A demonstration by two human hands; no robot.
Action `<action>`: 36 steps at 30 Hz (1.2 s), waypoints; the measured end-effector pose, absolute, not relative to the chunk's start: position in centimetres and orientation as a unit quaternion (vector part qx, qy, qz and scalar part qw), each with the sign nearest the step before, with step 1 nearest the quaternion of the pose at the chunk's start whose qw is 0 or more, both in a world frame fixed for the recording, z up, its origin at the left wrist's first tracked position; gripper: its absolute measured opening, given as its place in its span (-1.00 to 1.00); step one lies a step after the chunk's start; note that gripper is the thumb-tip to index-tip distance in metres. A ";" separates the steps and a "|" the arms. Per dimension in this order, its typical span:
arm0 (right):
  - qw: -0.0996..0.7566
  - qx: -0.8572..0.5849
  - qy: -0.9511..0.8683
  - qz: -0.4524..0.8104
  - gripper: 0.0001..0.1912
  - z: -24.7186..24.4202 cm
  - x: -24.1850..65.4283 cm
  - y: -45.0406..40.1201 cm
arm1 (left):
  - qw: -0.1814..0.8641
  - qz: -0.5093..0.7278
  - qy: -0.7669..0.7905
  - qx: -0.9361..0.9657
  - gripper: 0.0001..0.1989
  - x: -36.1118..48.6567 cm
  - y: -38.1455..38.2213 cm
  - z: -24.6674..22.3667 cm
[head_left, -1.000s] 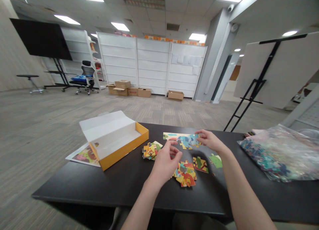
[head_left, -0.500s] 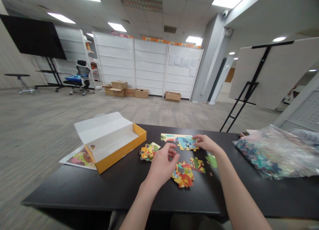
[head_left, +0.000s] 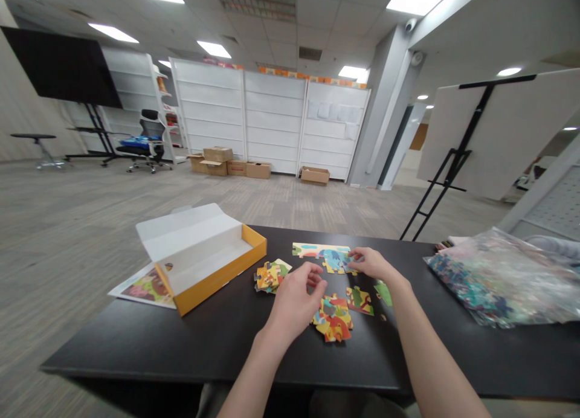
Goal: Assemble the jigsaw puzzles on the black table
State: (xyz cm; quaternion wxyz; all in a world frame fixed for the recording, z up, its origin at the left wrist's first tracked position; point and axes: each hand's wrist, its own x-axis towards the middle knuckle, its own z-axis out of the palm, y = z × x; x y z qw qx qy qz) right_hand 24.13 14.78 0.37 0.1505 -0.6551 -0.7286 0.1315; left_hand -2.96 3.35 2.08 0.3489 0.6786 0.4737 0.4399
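Observation:
A partly joined puzzle (head_left: pixel 334 258) with a blue animal picture lies toward the far edge of the black table. My right hand (head_left: pixel 370 263) rests at its right side, fingertips on the blue puzzle pieces there. Between two piles of pieces hovers my left hand (head_left: pixel 296 291), fingers curled and apart, with nothing visible in it. One pile of yellow and orange pieces (head_left: pixel 335 321) is just right of it; the other pile (head_left: pixel 268 276) lies to its left. A green-and-red piece (head_left: pixel 360 301) and a green piece (head_left: pixel 384 293), partly behind my right wrist, lie nearer me.
On the left stands an open yellow box (head_left: pixel 217 283) with its white lid raised, over a colourful printed sheet (head_left: pixel 147 287). A clear plastic bag (head_left: pixel 502 279) of many small coloured bits lies on the right. The table (head_left: pixel 181 351) has its front edge close to me.
My right hand has shifted slightly left and down over the right end of the joined puzzle. The left hand stays about where it was.

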 end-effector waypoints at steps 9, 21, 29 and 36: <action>0.125 -0.656 -0.734 0.124 -0.64 0.8 23.5 14.1 | 0.327 0.440 0.474 0.689 -0.85 -2.9 3.3 1.9; 0.112 -0.647 -0.747 0.102 -0.63 1.0 23.6 14.1 | 0.312 0.430 0.482 0.696 -0.87 -2.8 3.2 2.0; 0.110 -0.629 -0.761 0.115 -0.70 1.0 23.5 14.0 | 0.312 0.426 0.487 0.696 -0.88 -2.8 3.2 2.0; 0.103 -0.633 -0.759 0.117 -0.70 0.6 23.3 14.1 | 0.298 0.419 0.489 0.705 -0.88 -3.2 3.3 1.9</action>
